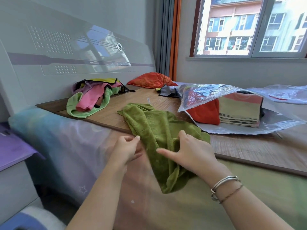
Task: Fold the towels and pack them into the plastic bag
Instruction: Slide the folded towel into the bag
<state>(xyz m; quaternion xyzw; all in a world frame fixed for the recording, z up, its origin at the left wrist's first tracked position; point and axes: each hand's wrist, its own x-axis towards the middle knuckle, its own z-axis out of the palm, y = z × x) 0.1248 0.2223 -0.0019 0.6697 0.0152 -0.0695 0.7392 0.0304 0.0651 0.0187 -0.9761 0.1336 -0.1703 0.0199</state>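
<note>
Nearest the camera, the right hand [191,153] grips a bunched fold of the olive-green towel [156,128], thumb on top and the index finger stretched out along the cloth toward the left; two bracelets [224,185] circle that wrist. Just to its left, the left hand [126,150] pinches the towel's left edge between thumb and fingertips. The towel is crumpled and unfolded: its lower end hangs over the edge of the bed sheet [69,146], which is pale and pastel-tinted, while its upper part lies on the brown woven bed mat [116,113], with a small white tag at its far corner. To the right, a little farther on, the clear plastic bag [232,95] lies on the mat with its mouth gaping toward the towel; inside it rest a folded red towel [206,113] and, touching it on the right, a folded striped towel [239,112]. Behind the bag lies a grey cloth [167,91]. Farther back on the left, near the headboard [66,52], sits a loose pile of unfolded towels [94,97] in light green, pink, purple and yellow. An orange-red pillow [151,80] lies at the head of the bed beyond the pile. A second sheet of clear plastic [282,93] lies at far right under the window [249,25].
</note>
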